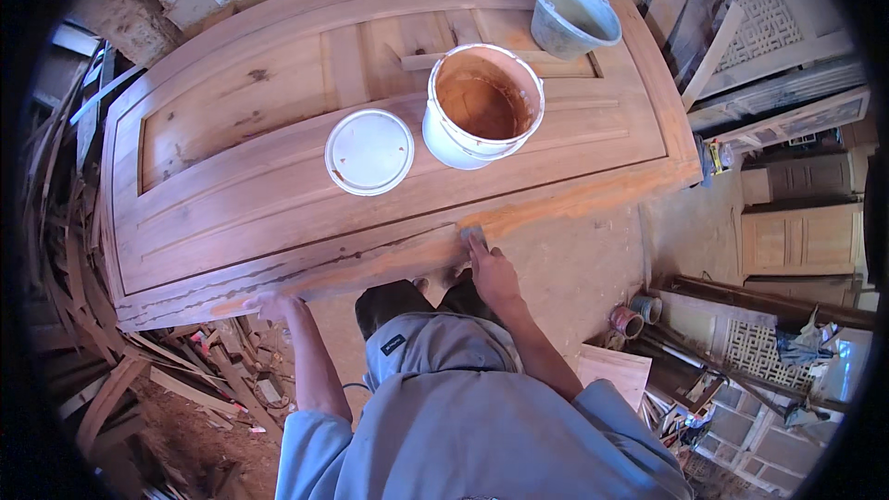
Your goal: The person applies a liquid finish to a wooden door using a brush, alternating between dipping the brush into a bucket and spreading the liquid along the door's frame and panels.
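A large wooden panel door (231,241) lies flat before me, with orange-brown filler (556,204) smeared along the right part of its near edge. My right hand (494,276) is closed on a small grey scraper (472,233), its blade against that edge where the smear begins. My left hand (278,307) touches the near edge farther left, fingers stretched out along the wood; part of them is hard to make out. On the door stands an open white bucket (466,150) with orange-brown filler inside. Its white lid (369,152) lies flat left of it.
A grey bucket (572,23) sits at the door's far right corner. Loose wood strips (79,268) pile up on the left and below it. Lattice panels (759,23) and wooden doors (802,239) stand at right. Two tins (627,320) are on the floor.
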Motion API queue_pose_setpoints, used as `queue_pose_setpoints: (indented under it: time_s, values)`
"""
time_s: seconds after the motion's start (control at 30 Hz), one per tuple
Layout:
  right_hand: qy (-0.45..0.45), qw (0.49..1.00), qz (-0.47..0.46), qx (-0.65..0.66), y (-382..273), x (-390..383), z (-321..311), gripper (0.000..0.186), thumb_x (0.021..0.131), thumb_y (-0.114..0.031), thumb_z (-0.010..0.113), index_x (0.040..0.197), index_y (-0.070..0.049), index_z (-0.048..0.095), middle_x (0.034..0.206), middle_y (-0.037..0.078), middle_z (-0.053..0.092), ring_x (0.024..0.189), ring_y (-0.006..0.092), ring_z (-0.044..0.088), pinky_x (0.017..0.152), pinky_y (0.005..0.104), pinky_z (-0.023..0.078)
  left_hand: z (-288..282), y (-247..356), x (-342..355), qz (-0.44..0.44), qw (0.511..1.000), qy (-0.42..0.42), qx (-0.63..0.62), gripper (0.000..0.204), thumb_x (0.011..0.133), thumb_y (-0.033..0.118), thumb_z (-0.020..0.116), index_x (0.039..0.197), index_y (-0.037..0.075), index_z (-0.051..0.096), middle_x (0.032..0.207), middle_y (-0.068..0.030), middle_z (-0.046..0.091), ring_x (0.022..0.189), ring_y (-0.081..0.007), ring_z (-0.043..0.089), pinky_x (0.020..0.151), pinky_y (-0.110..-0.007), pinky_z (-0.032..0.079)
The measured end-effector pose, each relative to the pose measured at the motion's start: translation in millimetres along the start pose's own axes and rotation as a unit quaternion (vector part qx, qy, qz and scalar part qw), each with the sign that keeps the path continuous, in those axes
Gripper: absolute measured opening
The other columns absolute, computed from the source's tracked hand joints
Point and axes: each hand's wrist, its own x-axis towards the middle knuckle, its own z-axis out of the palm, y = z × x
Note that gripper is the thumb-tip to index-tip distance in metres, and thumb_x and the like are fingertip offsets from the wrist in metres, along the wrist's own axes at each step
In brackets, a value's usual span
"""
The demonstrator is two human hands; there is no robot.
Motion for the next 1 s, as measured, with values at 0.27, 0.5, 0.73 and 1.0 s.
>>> queue_pose_setpoints:
  time_s: [0.27, 0.5, 0.73, 1.0]
  values:
    - [0.034, 0.999, -0.024, 0.003, 2.2, -3.0, 26.0, 0.045, 0.101, -0.027, 0.047, 0.145, -0.023, 0.043, 0.09, 0.026, 0.059, 0.074, 0.0439, 0.064, 0.066, 0.0511, 0.055, 6.6, 0.2, 0.8, 0.008, 0.999, 0.047, 0.023, 0.078, 0.097, 0.06, 0.037, 0.095, -0.012, 0.067, 0.089, -0.0268, 0.07, 0.081, -0.0383, 0.07, 0.064, -0.049, 0.058]
    - [0.114, 0.987, -0.089, 0.065, -10.6, 4.9, 45.1, 0.046, 0.1, -0.025, 0.048, 0.146, -0.024, 0.042, 0.088, 0.026, 0.058, 0.069, 0.0438, 0.063, 0.062, 0.0519, 0.053, 5.4, -2.9, 7.4, 0.019, 0.999, 0.013, 0.028, 0.089, 0.095, 0.066, 0.03, 0.114, -0.017, 0.056, 0.106, -0.0347, 0.062, 0.096, -0.0454, 0.065, 0.078, -0.052, 0.057]
    - [0.041, 0.996, -0.073, 0.029, -11.7, -4.9, 31.0, 0.047, 0.099, -0.025, 0.05, 0.145, -0.024, 0.042, 0.086, 0.026, 0.059, 0.069, 0.0447, 0.062, 0.061, 0.0522, 0.053, -5.0, 11.6, -30.8, 0.024, 0.999, -0.015, -0.022, 0.096, 0.094, 0.068, 0.03, 0.123, -0.022, 0.046, 0.114, -0.0409, 0.057, 0.104, -0.05, 0.061, 0.084, -0.056, 0.055]
    - [-0.114, 0.974, -0.191, -0.036, -17.4, 13.3, -49.5, 0.038, 0.101, -0.038, 0.043, 0.133, -0.023, 0.054, 0.098, 0.026, 0.063, 0.088, 0.0447, 0.065, 0.075, 0.0542, 0.052, 9.8, -9.2, 13.4, 0.035, 0.999, 0.038, -0.003, 0.09, 0.092, 0.068, 0.036, 0.11, -0.017, 0.058, 0.102, -0.0346, 0.065, 0.091, -0.0462, 0.066, 0.071, -0.054, 0.058]
